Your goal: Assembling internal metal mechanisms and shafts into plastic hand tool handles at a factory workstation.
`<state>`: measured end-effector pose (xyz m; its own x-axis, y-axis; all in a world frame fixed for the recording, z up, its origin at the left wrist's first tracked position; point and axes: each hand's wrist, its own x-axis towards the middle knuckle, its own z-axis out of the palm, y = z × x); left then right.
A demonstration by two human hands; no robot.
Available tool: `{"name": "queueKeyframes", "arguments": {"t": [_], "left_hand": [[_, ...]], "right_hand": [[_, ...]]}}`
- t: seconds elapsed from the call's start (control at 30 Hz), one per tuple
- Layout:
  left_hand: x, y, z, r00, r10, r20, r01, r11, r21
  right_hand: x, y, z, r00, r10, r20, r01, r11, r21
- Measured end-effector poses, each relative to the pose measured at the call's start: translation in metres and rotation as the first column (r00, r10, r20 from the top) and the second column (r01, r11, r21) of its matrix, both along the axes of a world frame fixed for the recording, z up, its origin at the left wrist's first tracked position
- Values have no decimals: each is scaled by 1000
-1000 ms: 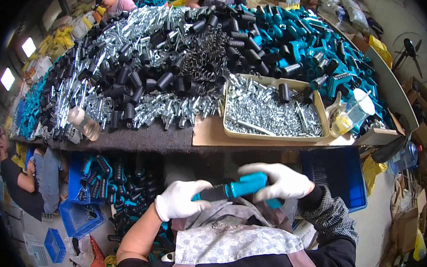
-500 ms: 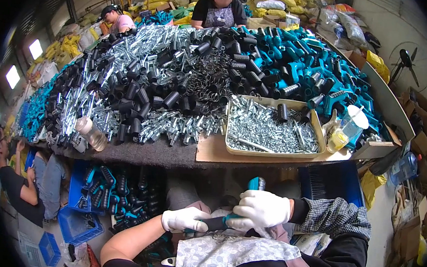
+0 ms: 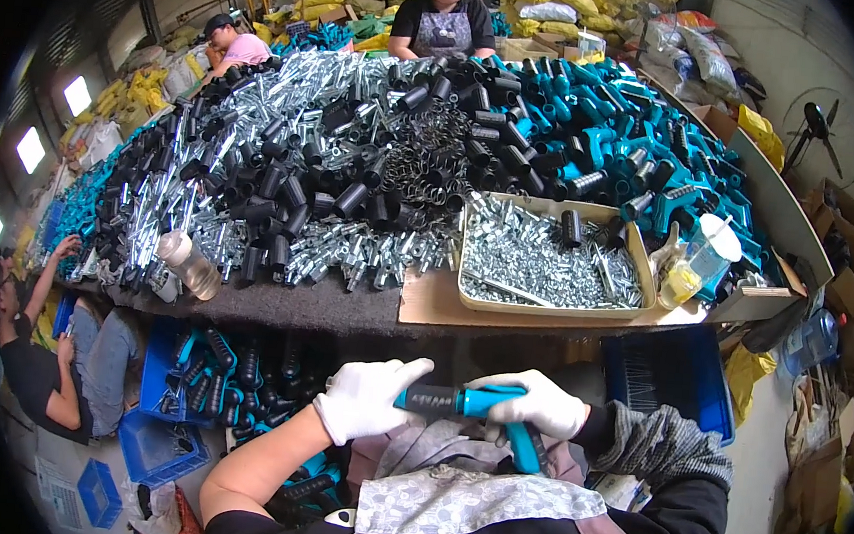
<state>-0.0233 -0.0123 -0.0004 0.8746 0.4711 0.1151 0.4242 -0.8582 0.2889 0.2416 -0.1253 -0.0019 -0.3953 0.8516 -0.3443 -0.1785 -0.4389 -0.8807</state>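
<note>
A teal and black pistol-grip hand tool (image 3: 477,401) lies level in front of my apron, its black barrel toward the left and its handle slanting down toward my lap. My right hand (image 3: 544,405), in a white glove, is closed round the teal body where the handle joins. Beside the barrel's left end is my gloved left hand (image 3: 368,400). Its thumb stands apart, with the barrel's end between thumb and fingers; the fingers are partly hidden.
Ahead, the table bears heaped metal rods, black sleeves (image 3: 352,199), springs (image 3: 426,156) and teal housings (image 3: 600,110). A tray (image 3: 544,309) of small metal parts and a clear bottle (image 3: 189,265) stand near its front edge. Blue crates (image 3: 162,452) are below; co-workers sit left and across.
The tool has turned over: its handle pointed up and now slants down. My left hand has loosened from the barrel and moved up. The co-worker at left has stretched an arm to the table.
</note>
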Motion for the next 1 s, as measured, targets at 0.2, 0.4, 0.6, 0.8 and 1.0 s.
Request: {"name": "queueKeyframes", "arguments": {"t": [0.2,0.4,0.6,0.8,1.0], "left_hand": [[5,-1,-12,982,85,-166,-73,994,78],[2,-15,-76,979,120,-167,-161,951,-264],[5,-4,-61,918,355,174,-293,906,-305],[-7,-31,-65,930,38,365,2,994,-109],[-17,-32,-96,993,28,111,-11,989,-147]], "right_hand": [[-4,-6,-23,978,-149,-147,137,987,-85],[-8,0,-13,864,-499,68,271,573,774],[-25,-14,-23,704,-709,-47,606,565,560],[8,13,-18,760,-642,104,409,597,690],[-15,16,-7,907,-412,88,117,445,888]]}}
